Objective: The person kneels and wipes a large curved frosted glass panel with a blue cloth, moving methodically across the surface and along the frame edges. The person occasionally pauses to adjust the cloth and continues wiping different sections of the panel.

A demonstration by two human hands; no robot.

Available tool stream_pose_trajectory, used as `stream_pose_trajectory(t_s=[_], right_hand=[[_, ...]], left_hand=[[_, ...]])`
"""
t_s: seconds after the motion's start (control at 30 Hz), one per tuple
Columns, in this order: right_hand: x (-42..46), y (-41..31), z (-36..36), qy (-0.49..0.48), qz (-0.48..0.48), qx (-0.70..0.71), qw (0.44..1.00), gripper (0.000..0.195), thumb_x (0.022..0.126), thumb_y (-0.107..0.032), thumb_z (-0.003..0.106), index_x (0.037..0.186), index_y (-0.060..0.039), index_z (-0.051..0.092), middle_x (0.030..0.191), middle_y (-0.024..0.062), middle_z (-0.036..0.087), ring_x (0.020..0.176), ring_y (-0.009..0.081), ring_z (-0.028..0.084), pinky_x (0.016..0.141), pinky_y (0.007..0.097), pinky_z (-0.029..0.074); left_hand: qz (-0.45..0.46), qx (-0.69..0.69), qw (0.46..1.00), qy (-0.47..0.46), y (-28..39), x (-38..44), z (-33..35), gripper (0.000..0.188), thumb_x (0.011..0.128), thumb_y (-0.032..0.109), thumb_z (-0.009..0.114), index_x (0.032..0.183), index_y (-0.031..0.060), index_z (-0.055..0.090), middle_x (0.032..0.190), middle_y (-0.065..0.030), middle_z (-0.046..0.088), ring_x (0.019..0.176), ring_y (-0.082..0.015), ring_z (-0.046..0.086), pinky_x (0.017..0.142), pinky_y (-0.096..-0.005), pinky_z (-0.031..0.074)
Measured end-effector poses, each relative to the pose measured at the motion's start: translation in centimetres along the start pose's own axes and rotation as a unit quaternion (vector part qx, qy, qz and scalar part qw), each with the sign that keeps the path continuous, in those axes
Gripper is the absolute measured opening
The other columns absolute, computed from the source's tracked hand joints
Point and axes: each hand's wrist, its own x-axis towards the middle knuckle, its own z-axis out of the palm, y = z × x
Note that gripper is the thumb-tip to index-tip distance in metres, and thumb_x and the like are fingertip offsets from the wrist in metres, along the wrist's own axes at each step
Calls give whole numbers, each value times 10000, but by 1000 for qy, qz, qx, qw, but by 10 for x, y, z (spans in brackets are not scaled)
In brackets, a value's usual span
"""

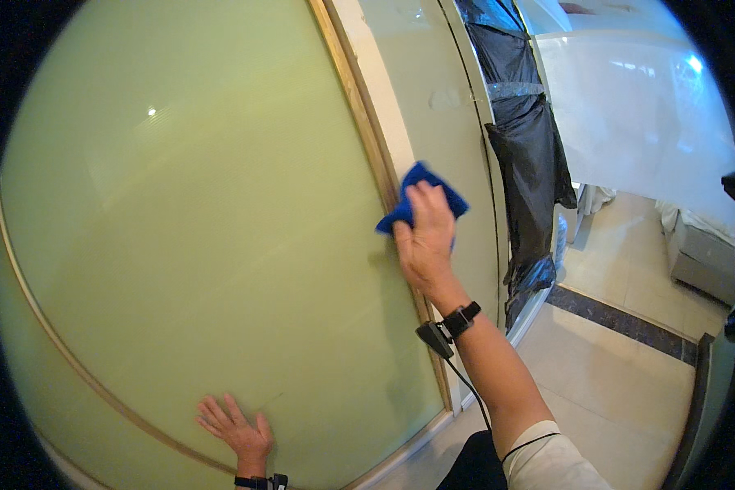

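Note:
My right hand (427, 245) presses a folded blue cloth (421, 177) to the gold-coloured trim (367, 122) and the pale strip beside it, at the right edge of a large green panel (220, 214). The fingers lie over the cloth and look slightly blurred. Low on the same panel is my left hand (237, 427), bare, its fingers spread against or close to the surface. A dark band with a small black device sits on each wrist, and a cable runs from the right one.
Black plastic sheeting (520, 141) hangs right of the trim, partly taped. Beyond it, a translucent sheet (637, 116) hangs over a doorway with a dark stone threshold (625, 324). A grey box-like piece of furniture (704, 257) stands past that on pale floor tiles (612, 392).

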Motion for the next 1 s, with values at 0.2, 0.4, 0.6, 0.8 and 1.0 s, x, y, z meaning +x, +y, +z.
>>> stream_pose_trajectory(t_s=[0.2,0.4,0.6,0.8,1.0], right_hand=[[-5,14,35,-53,0,-9,999,745,999,-253,651,1654,-69,347,1734,218,246,1589,511,190,1252,681,175],[102,13,44,-20,-6,4,1000,774,1015,-249,644,1680,-104,275,1720,211,262,1577,483,239,1208,697,266],[-23,33,38,-29,-44,-19,998,746,902,-44,693,1606,-105,455,1692,221,324,1545,522,276,1253,620,251],[-227,53,-5,-215,-25,-78,973,835,840,-95,756,1611,-97,436,1697,214,313,1541,556,254,1232,719,219],[-167,-2,6,-209,-50,-24,976,793,861,-84,758,1588,-43,443,1686,205,352,1546,495,304,1231,658,264]], left_hand=[[-25,28,999,33,0,-10,22,922,922,403,624,1696,78,243,1759,-295,109,1619,-536,52,1236,-777,18],[-7,30,999,41,-5,-13,23,939,916,407,629,1694,62,233,1762,-288,103,1618,-539,40,1237,-772,18],[-26,28,999,26,1,-14,25,935,902,376,654,1677,44,250,1756,-289,115,1614,-537,58,1232,-777,25],[-18,8,999,44,7,-8,31,972,868,375,687,1679,59,254,1762,-270,108,1617,-533,49,1230,-780,18],[-22,21,999,34,1,-11,28,1020,850,395,701,1693,74,226,1763,-269,104,1620,-529,41,1230,-780,18]])
